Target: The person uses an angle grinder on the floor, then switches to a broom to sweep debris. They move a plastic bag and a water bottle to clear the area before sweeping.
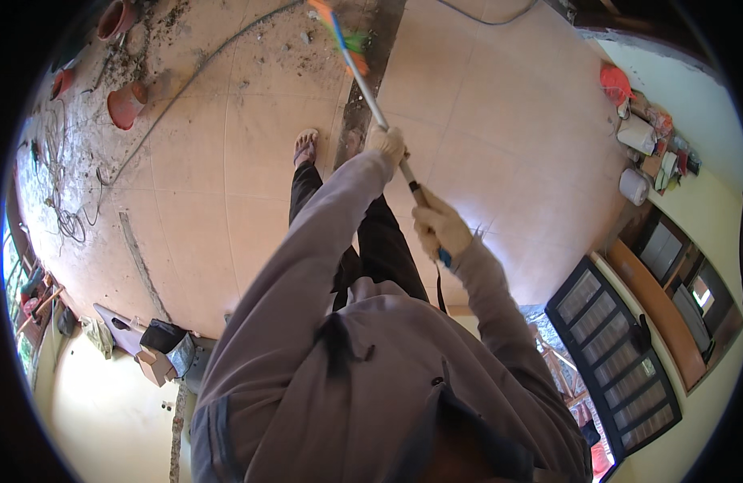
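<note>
We see a tiled floor (484, 121) bearing terracotta pots (127, 103), tangled wire (61, 201), scattered dirt, and possibly white sacks (635, 185).

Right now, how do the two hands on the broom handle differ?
The left hand grips the long metal broom handle higher up, on its bare silver shaft, nearer the multicoloured bristles; the right hand grips lower, at the end nearest the body, by the blue tip. The left arm is stretched out; the right is bent. Both wear pale gloves and are closed round the handle.
</note>
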`<state>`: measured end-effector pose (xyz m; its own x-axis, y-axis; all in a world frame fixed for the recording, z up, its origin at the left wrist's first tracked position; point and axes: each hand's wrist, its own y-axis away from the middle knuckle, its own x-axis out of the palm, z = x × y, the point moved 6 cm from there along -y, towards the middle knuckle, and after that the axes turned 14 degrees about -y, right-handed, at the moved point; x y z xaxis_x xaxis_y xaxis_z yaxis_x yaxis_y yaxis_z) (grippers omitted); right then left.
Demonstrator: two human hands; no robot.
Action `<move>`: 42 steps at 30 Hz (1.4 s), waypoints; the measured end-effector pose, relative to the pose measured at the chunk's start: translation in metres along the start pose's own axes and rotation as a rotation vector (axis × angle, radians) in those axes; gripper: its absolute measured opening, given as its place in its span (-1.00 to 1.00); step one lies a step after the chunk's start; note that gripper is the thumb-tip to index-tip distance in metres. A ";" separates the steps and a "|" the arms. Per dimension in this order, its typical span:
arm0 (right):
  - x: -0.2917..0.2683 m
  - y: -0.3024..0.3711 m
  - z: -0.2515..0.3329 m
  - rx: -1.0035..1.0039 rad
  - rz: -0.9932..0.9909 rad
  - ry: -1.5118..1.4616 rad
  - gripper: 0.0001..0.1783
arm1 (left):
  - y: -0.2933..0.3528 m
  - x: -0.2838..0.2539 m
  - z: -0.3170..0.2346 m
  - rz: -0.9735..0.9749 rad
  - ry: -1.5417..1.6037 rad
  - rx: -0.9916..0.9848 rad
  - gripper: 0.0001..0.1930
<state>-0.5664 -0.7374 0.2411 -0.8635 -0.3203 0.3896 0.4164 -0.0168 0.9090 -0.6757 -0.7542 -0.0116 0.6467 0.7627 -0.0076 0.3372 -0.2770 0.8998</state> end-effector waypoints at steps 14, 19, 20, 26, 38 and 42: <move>-0.038 0.010 -0.006 0.067 -0.057 -0.014 -0.35 | 0.027 0.011 -0.007 0.017 -0.082 0.034 -0.79; -0.041 0.094 -0.039 -0.062 -0.124 0.143 -0.37 | 0.130 0.020 -0.017 0.116 -0.044 0.134 -0.76; -0.045 0.116 -0.041 -0.157 -0.196 0.214 -0.38 | 0.145 0.038 -0.003 0.153 0.080 0.030 -0.71; -0.043 0.117 -0.023 -0.412 -0.171 0.777 -0.41 | 0.085 0.100 0.082 0.405 -0.029 -0.238 -0.80; -0.043 0.166 -0.061 -0.303 -0.202 0.239 -0.48 | 0.178 0.042 0.030 0.325 0.067 -0.116 -0.73; -0.052 0.146 -0.066 0.063 -0.326 -0.046 -0.47 | 0.141 0.070 0.076 0.357 -0.069 -0.313 -0.85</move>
<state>-0.4417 -0.7856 0.3437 -0.9609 -0.2645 0.0819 0.0990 -0.0518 0.9937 -0.5311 -0.7845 0.0812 0.7318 0.6085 0.3069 -0.1302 -0.3172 0.9394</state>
